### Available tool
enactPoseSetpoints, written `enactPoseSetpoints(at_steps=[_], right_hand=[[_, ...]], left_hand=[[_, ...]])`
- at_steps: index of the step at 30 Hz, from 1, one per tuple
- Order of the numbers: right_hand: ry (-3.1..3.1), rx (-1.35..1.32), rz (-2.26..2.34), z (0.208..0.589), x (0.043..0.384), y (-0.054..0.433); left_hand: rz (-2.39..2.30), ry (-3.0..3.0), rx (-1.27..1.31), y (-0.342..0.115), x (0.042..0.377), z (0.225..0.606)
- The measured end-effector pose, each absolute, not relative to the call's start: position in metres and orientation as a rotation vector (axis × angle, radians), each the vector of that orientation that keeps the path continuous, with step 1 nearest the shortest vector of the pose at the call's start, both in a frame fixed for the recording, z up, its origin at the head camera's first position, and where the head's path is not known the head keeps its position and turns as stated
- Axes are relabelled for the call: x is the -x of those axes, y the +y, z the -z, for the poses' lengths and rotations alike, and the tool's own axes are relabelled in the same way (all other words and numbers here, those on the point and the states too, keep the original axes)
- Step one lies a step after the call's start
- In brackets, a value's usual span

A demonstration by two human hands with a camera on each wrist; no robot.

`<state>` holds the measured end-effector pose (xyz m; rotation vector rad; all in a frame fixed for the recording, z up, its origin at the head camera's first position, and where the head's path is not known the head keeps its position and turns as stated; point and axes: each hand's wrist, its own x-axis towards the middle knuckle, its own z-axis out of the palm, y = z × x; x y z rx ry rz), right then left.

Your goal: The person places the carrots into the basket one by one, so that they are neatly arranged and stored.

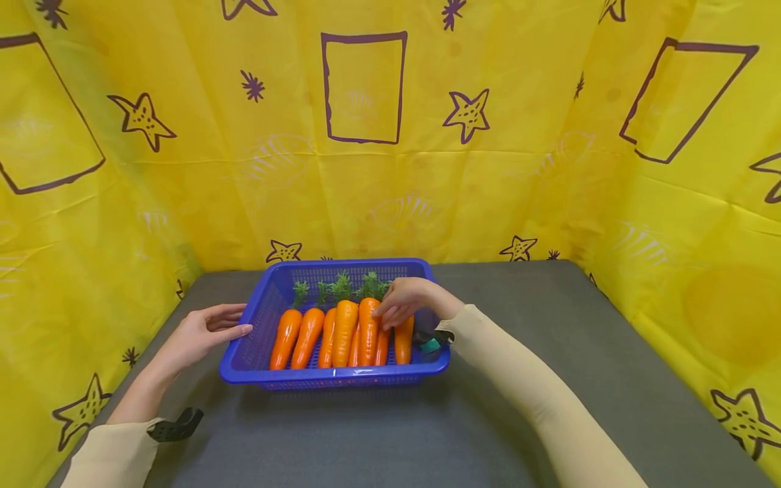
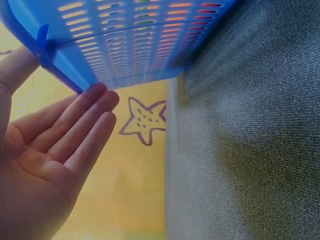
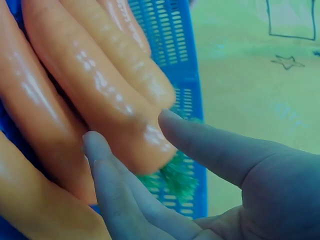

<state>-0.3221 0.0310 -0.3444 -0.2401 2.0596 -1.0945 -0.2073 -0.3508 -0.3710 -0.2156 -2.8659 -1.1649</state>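
Several orange toy carrots (image 1: 345,335) with green tufted tops lie side by side in a blue perforated basket (image 1: 342,377). My right hand (image 1: 405,299) is low over the carrots at the right, its fingers pointing down. In the right wrist view, thumb and fingertips (image 3: 95,145) stand apart, on either side of the leafy end of one carrot (image 3: 105,90); whether both press on it is hard to see. My left hand (image 1: 201,332) is at the basket's left rim, fingers nearly straight. The left wrist view shows its fingertips at the rim, part of the thumb hidden behind it.
The basket stands on a dark grey cloth-covered table (image 1: 360,440). Yellow curtains (image 1: 378,190) printed with stars and frames enclose the back and both sides. Black straps (image 1: 177,425) circle both wrists over beige sleeves.
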Motion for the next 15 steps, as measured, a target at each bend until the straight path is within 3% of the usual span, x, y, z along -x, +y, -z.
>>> enactPoseSetpoints(at_steps=[15], right_hand=[[2.317, 0.438, 1.331, 0.318, 0.316, 0.107]], left_hand=[[0.910, -2.807, 0.250, -0.357, 0.201, 0.370]])
